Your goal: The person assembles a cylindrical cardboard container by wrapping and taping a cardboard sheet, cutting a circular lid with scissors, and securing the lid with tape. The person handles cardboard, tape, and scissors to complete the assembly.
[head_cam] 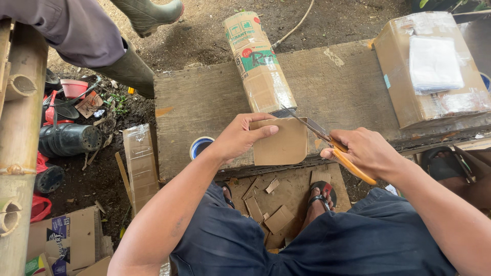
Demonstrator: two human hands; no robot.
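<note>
My left hand (pixel 239 137) grips a small square piece of brown cardboard (pixel 281 144) by its left edge, holding it above the front of a wooden plank table (pixel 204 102). My right hand (pixel 364 152) holds orange-handled scissors (pixel 327 140), whose blades meet the cardboard's upper right corner. Behind the cardboard a taped cardboard tube (pixel 258 61) lies on the plank, pointing away from me.
A taped cardboard box (pixel 429 71) sits on the plank at right. A blue tape roll (pixel 199 146) lies by the plank's front edge. Cardboard scraps (pixel 266 207) litter the ground by my sandalled feet. Another person's rubber boots (pixel 133 66), black pots and bamboo poles (pixel 20 143) stand at left.
</note>
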